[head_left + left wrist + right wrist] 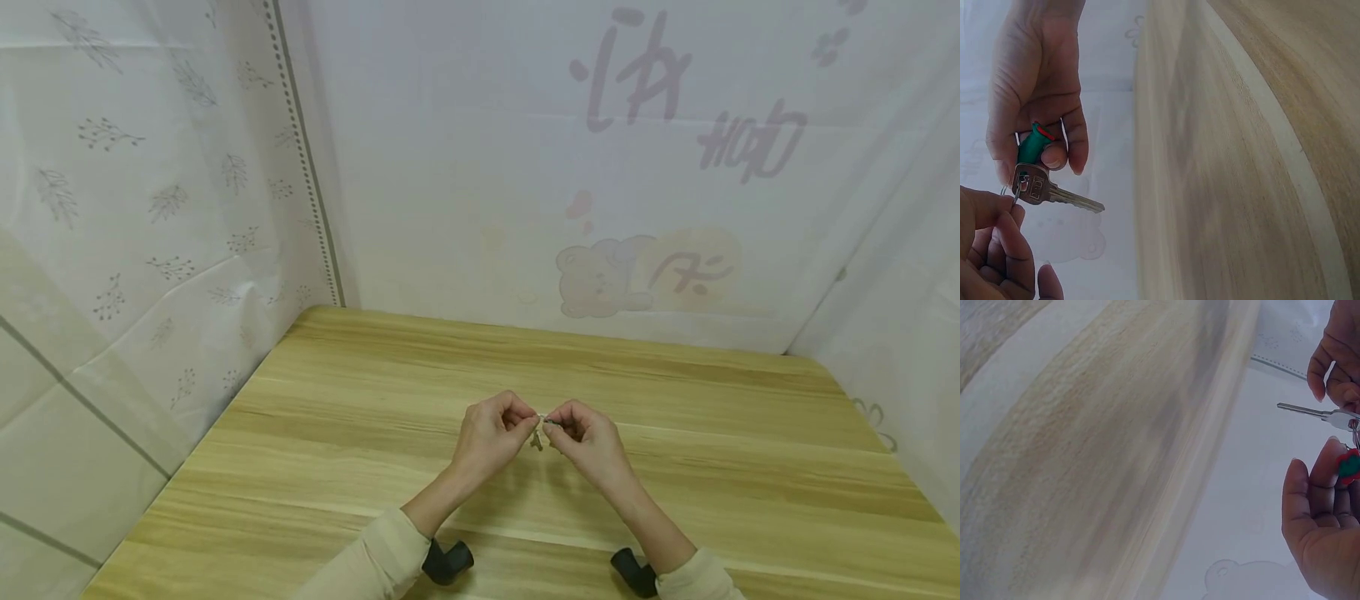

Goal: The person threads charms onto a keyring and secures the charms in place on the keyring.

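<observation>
Above the table, both hands meet at a small metal key ring. My left hand (491,429) pinches the ring (1016,192) between thumb and fingertips. A metal key (1036,185) with a broad head hangs from it, its toothed blade pointing down to the table. The right hand (588,442) holds a small green and red charm (1033,145) beside the key's head, fingers curled around it. In the right wrist view, the charm (1350,465) shows a red edge around green, close to the ring. The fingers hide part of the ring.
Under the hands lies a wood-grain table (360,450) with rounded corners. Patterned white cloth (450,167) hangs behind it and at both sides. A black curved piece (447,562) shows by the left sleeve, and another black piece (633,573) by the right sleeve.
</observation>
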`<state>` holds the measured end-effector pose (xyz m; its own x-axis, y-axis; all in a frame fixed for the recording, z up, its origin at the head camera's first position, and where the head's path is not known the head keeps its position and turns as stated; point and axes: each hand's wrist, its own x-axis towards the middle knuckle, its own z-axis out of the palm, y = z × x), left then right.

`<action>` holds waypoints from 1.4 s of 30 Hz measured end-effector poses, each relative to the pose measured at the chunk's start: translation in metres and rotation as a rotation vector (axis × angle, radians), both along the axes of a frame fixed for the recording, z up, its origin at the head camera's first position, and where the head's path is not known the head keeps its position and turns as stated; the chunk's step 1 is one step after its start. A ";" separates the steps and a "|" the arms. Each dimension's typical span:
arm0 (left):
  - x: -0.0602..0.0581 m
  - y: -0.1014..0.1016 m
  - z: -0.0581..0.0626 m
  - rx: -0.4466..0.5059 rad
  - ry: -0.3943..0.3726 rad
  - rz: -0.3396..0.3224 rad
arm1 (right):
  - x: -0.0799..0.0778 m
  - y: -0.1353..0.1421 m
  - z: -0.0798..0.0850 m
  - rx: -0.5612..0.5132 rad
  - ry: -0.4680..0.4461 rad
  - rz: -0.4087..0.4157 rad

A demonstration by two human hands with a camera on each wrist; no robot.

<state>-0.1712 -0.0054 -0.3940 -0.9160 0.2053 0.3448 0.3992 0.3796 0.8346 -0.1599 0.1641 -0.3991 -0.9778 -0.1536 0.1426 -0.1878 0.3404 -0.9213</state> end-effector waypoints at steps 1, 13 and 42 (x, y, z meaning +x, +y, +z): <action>0.000 0.000 0.000 0.003 -0.009 0.000 | 0.000 0.000 0.000 -0.002 0.001 0.000; 0.001 0.001 0.001 0.046 -0.085 0.008 | 0.001 -0.002 0.000 -0.025 0.004 -0.032; 0.001 -0.001 0.001 -0.140 0.145 -0.012 | 0.001 0.002 0.001 -0.007 0.025 0.018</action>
